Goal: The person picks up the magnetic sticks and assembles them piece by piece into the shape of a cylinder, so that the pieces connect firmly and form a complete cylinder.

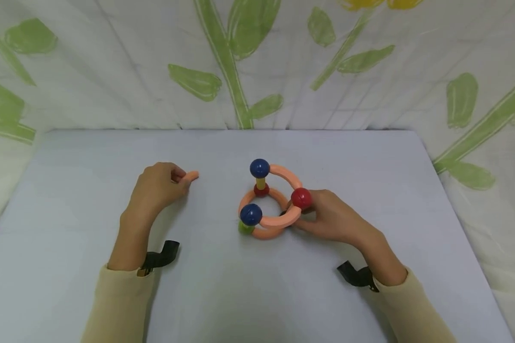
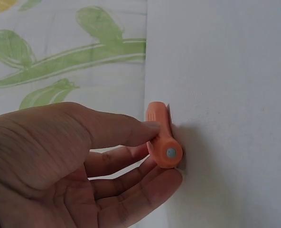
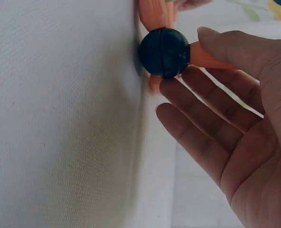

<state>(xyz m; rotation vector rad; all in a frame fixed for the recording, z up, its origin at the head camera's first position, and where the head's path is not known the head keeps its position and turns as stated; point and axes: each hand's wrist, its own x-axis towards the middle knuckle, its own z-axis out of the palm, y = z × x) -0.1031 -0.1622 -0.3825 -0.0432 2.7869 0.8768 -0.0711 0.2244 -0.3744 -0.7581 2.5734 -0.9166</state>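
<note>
Left of centre, my left hand (image 1: 156,190) pinches a curved orange magnetic stick (image 2: 164,147) between thumb and fingers. A silvery magnet shows on the stick's end. My right hand (image 1: 334,216) holds the right side of a magnetic ball-and-stick structure (image 1: 279,221). In the right wrist view, thumb and fingers grip its orange stick (image 3: 209,56) beside a dark ball (image 3: 164,52). Curved orange sticks form its lower ring, with a green ball (image 1: 245,227) and a red one. A short yellow stick (image 1: 261,183) carries a blue ball (image 1: 259,168); upper curved sticks meet a red ball (image 1: 301,197).
The structure stands on a white table (image 1: 223,286), between the two hands. Behind the table's far edge hangs a pale cloth (image 1: 146,57) with green leaves. A black wrist-worn piece (image 1: 160,257) sits at the left wrist, another (image 1: 356,275) at the right.
</note>
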